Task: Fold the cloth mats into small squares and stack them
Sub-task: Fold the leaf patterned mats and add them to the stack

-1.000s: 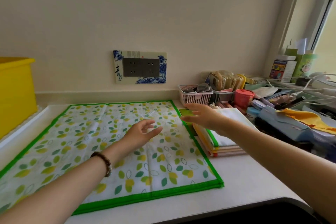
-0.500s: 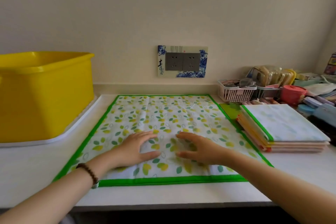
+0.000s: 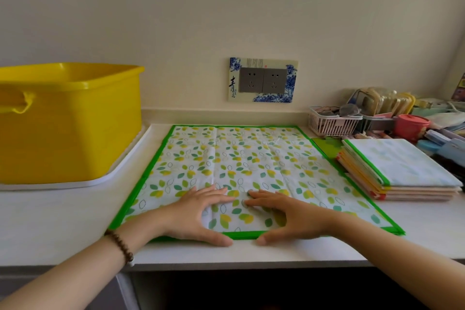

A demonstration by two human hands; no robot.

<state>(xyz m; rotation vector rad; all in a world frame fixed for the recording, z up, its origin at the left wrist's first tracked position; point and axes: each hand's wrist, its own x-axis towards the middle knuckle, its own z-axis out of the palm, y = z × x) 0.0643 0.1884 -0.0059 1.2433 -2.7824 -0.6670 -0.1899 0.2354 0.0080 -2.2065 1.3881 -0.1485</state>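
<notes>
Skew could spoil the fold if the leaf-print mat [image 3: 239, 158], spread flat on the counter [image 3: 63, 221], gets lifted unevenly, as left hand [image 3: 198, 211] and right hand [image 3: 286, 214] merely press its near hem, fingers straight, gripping nothing.

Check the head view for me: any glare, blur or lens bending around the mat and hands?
Head view: soft even light, no glare on the leaf-print green-bordered cloth mat; left hand and right hand sharp, casting faint shadows; wide-angle lens skews the yellow plastic tub at left; clutter at far right looks soft.
</notes>
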